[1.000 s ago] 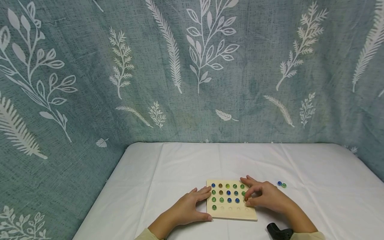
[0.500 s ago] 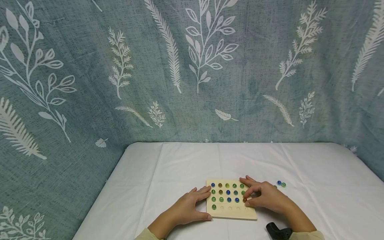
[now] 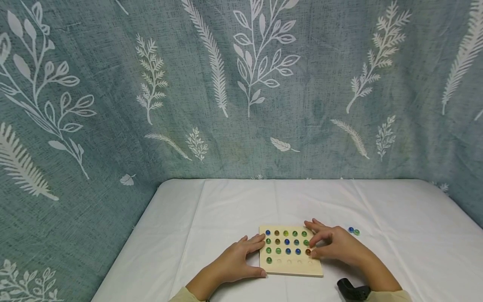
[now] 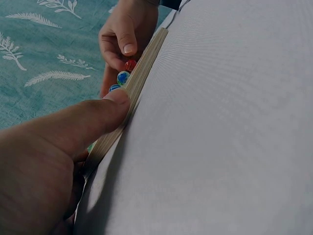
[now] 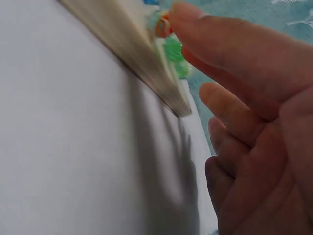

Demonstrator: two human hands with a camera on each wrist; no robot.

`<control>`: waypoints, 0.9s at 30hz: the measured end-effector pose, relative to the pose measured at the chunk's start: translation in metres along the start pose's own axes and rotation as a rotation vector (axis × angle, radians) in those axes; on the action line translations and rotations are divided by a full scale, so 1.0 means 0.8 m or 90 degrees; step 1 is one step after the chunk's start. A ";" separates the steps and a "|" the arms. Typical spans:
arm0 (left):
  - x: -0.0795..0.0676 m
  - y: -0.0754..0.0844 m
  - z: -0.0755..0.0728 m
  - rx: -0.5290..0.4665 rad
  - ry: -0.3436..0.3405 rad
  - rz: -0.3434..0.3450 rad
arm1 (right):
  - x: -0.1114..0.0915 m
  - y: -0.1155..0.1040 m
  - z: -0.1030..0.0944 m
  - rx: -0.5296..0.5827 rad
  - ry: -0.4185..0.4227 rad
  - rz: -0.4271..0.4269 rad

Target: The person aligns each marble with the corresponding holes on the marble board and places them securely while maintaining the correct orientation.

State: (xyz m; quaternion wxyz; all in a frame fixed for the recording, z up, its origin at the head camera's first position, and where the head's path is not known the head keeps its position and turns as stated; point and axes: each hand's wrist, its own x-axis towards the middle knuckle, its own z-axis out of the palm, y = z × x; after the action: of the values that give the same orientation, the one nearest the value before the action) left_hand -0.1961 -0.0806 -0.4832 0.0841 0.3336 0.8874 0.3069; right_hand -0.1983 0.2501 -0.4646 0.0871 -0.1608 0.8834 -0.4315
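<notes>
The board [image 3: 288, 269] lies between the hands, the amber marble [image 3: 308, 252] at the right end of its third row from the far edge. The left hand [image 3: 237, 260], spread and grasping nothing, braces the board's left side; even pressure should stop sliding. The right hand [image 3: 336, 247], thumb and forefinger parted, seems to hold nothing; best lift straight up (a sideways brush could nudge the green marble [image 3: 306, 242] just beyond).

One board [image 3: 290, 269] — eighteen visible marbles [image 3: 288, 251], four visible hollows [image 3: 289, 261] — two hands [image 3: 237, 261].

Apparently a draped booth: leaf-print fabric [image 3: 234, 161], white-clothed table [image 3: 226, 205].
</notes>
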 end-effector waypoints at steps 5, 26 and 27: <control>0.001 -0.001 0.000 -0.001 0.000 0.003 | -0.007 0.006 -0.017 0.010 0.058 0.012; 0.000 -0.001 0.000 0.005 -0.001 0.007 | -0.052 0.067 -0.096 -0.093 0.252 0.191; 0.000 -0.001 0.000 0.005 -0.001 0.005 | -0.052 0.071 -0.095 -0.087 0.250 0.193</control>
State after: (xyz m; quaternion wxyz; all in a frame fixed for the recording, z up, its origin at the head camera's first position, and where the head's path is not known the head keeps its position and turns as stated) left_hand -0.1966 -0.0809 -0.4840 0.0827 0.3375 0.8872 0.3035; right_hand -0.1937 0.3537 -0.4620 -0.0336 0.0552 0.9244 -0.3758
